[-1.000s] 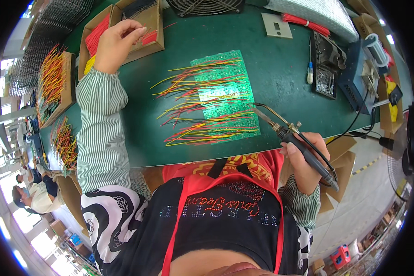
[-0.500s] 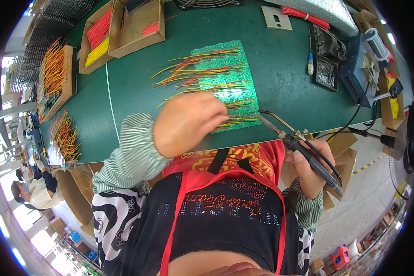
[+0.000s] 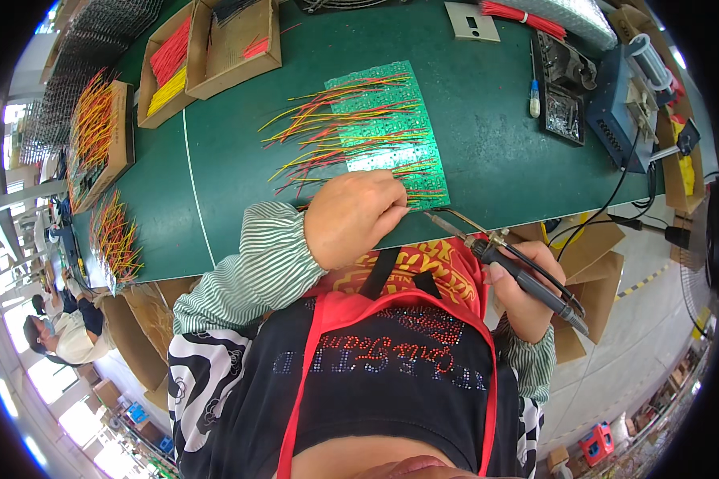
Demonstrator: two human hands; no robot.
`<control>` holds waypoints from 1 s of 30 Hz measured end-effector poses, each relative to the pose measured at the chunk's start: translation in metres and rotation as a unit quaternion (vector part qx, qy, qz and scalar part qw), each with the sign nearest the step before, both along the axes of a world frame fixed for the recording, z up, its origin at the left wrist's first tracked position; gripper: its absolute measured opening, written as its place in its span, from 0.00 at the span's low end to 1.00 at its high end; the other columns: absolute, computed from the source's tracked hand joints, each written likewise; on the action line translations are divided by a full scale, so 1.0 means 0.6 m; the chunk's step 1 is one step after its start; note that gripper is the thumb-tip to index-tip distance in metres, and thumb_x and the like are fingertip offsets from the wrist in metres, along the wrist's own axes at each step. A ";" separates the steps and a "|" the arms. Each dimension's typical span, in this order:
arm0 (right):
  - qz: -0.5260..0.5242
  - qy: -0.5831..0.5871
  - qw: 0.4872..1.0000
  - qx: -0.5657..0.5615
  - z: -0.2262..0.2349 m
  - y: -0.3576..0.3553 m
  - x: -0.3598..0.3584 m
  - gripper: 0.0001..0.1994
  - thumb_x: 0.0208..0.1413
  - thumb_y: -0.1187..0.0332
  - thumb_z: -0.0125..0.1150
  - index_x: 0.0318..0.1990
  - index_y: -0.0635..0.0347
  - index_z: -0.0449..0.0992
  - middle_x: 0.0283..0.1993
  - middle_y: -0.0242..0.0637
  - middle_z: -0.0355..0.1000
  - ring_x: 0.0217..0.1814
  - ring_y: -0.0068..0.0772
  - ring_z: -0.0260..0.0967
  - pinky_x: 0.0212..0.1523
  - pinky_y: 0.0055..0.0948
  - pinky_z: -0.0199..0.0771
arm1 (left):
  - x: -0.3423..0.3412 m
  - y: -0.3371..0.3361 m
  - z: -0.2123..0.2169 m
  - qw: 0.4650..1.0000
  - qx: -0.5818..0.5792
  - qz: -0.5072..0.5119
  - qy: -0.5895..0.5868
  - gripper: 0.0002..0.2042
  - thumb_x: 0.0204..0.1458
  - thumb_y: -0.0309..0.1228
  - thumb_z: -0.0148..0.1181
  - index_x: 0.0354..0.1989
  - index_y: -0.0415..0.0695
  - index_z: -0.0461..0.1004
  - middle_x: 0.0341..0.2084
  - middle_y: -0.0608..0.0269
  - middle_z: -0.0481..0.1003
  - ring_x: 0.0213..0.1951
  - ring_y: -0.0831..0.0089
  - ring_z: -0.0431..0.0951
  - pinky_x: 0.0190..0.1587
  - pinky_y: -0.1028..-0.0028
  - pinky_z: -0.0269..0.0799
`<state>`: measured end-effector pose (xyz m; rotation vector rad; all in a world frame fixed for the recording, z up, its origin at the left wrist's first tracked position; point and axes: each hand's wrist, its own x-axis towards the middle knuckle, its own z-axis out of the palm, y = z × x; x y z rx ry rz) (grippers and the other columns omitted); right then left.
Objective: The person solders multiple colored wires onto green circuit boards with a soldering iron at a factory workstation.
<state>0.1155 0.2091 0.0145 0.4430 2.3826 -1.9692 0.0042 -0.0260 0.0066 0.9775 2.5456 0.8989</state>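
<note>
A green circuit board panel (image 3: 419,144) lies on the bench, with rows of red and yellow wires (image 3: 319,120) fanning out past its left side. My left hand (image 3: 355,219) reaches over the panel's near left part, thumb and fingers pinched on a thin wire at the near edge; its tip barely shows. In my right hand (image 3: 527,283) is a dark-handled soldering iron (image 3: 531,287), gripped like a pen. A thin metal guide tube (image 3: 459,217) runs along the iron. The iron's tip is close to the panel's near edge, just right of my left fingertips.
Cardboard boxes (image 3: 236,72) with red, yellow and dark wires stand at the back left; more wire bundles (image 3: 116,239) lie at far left. To the right are a screwdriver (image 3: 534,100), a black parts tray (image 3: 563,116) and a blue soldering station (image 3: 615,120), its cable hanging over the edge.
My left hand has moved right and slightly down to the panel's near edge. The iron has shifted left and a little down, its tip now nearer my left fingertips.
</note>
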 end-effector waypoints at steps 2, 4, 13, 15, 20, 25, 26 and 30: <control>0.002 -0.003 1.000 0.005 0.001 -0.002 -0.004 0.10 0.41 0.73 0.67 0.32 0.63 0.73 0.25 0.30 0.73 0.25 0.15 0.67 0.28 0.17 0.68 | 0.000 -0.001 0.002 1.000 0.003 0.002 -0.006 0.05 0.46 0.28 0.58 0.27 0.40 0.72 0.23 0.59 0.71 0.27 0.62 0.73 0.28 0.66 0.66; 0.010 0.019 1.000 0.012 0.001 -0.003 -0.008 0.10 0.41 0.73 0.66 0.32 0.63 0.73 0.24 0.30 0.73 0.25 0.15 0.67 0.28 0.17 0.68 | -0.001 0.000 0.003 1.000 0.002 0.002 -0.004 0.05 0.45 0.28 0.58 0.27 0.40 0.72 0.23 0.59 0.71 0.26 0.62 0.73 0.28 0.67 0.67; 0.019 0.008 0.999 0.028 -0.009 -0.002 -0.011 0.10 0.40 0.73 0.66 0.31 0.63 0.73 0.24 0.30 0.72 0.24 0.15 0.67 0.27 0.17 0.68 | -0.003 -0.001 0.004 1.000 -0.006 -0.005 -0.007 0.05 0.45 0.28 0.59 0.27 0.40 0.71 0.23 0.59 0.71 0.27 0.62 0.73 0.29 0.67 0.67; 0.013 0.003 1.000 0.020 -0.009 -0.003 -0.010 0.10 0.40 0.73 0.66 0.31 0.63 0.73 0.24 0.30 0.72 0.24 0.15 0.67 0.27 0.17 0.68 | -0.003 0.000 0.005 1.000 -0.008 -0.004 -0.009 0.05 0.45 0.28 0.59 0.26 0.40 0.71 0.23 0.59 0.71 0.27 0.62 0.73 0.29 0.66 0.67; 0.007 0.005 1.000 -0.001 0.001 0.001 -0.009 0.10 0.40 0.73 0.66 0.31 0.64 0.73 0.25 0.30 0.72 0.25 0.16 0.67 0.28 0.18 0.69 | -0.005 0.000 0.005 1.000 -0.008 -0.006 -0.012 0.05 0.45 0.28 0.59 0.26 0.40 0.71 0.23 0.59 0.71 0.27 0.62 0.73 0.29 0.66 0.66; -0.007 -0.001 1.000 -0.012 0.007 0.010 -0.004 0.11 0.40 0.73 0.67 0.32 0.65 0.73 0.26 0.32 0.73 0.26 0.17 0.68 0.30 0.20 0.70 | -0.003 0.001 0.007 1.000 -0.025 0.000 -0.011 0.05 0.45 0.28 0.59 0.27 0.40 0.72 0.23 0.59 0.71 0.27 0.62 0.73 0.29 0.67 0.67; -0.008 -0.001 1.000 -0.012 0.009 0.011 -0.005 0.11 0.40 0.73 0.67 0.32 0.65 0.73 0.26 0.32 0.73 0.26 0.17 0.68 0.30 0.20 0.70 | -0.003 0.001 0.009 1.000 -0.025 -0.001 -0.010 0.05 0.45 0.28 0.59 0.27 0.40 0.72 0.23 0.59 0.71 0.27 0.62 0.73 0.29 0.67 0.67; -0.007 0.009 1.000 0.009 0.006 0.018 -0.001 0.11 0.40 0.74 0.66 0.32 0.65 0.73 0.26 0.33 0.73 0.27 0.17 0.68 0.30 0.20 0.70 | -0.007 -0.008 0.034 0.999 -0.008 0.020 0.045 0.04 0.46 0.27 0.58 0.29 0.40 0.73 0.24 0.58 0.71 0.28 0.61 0.73 0.31 0.67 0.68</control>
